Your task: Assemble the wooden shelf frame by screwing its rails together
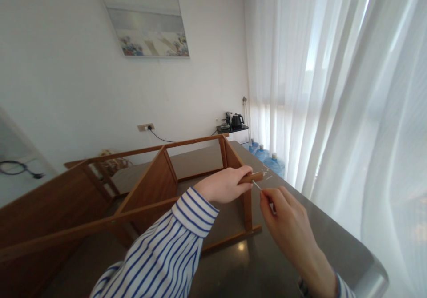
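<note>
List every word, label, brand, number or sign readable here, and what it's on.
None readable.
Wooden frame: no lettering seen.
Thin metal tool in the right hand: too small to tell.
Kettle and blue water bottles: any markings are too small or blurred to read.
Wall picture: no legible words.
Wall socket: too small to read.

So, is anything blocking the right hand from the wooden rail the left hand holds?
Nothing visible does: only the thin rod pinched in the right hand spans the gap, its tip at the wooden rail near the left hand.
</note>
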Demonstrator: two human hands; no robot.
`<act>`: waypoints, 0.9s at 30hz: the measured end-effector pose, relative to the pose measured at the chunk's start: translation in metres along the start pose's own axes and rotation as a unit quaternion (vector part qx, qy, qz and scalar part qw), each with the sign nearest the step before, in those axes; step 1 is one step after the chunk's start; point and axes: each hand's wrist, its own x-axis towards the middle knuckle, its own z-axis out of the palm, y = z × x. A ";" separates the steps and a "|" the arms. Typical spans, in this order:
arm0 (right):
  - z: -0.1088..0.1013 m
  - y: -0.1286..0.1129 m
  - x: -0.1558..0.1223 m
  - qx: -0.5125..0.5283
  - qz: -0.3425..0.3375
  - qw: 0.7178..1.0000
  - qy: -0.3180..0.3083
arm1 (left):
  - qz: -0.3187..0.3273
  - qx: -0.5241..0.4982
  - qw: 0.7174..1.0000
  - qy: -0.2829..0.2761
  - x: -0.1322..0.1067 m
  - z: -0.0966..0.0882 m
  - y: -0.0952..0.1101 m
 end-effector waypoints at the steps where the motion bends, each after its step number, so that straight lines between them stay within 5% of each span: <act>1: 0.000 0.000 0.000 -0.004 -0.004 1.000 -0.002 | 0.001 0.000 1.000 0.000 0.000 0.000 0.000; 12: -0.012 -0.005 0.010 -0.131 -0.102 0.985 -0.044 | 0.001 0.007 1.000 -0.002 0.000 -0.001 0.002; 18: -0.007 -0.005 0.016 0.090 0.106 0.988 -0.072 | 0.001 0.008 1.000 0.003 0.000 0.001 0.001; 21: 0.002 -0.002 0.015 0.266 0.226 0.934 -0.083 | 0.005 0.011 1.000 0.003 0.000 0.001 0.002; 25: 0.013 -0.005 0.010 0.493 0.326 0.802 -0.084 | 0.007 0.008 1.000 0.002 0.000 0.001 0.002; 27: 0.016 -0.006 0.007 0.548 0.344 0.759 -0.078 | 0.007 0.003 1.000 0.006 -0.001 0.001 0.001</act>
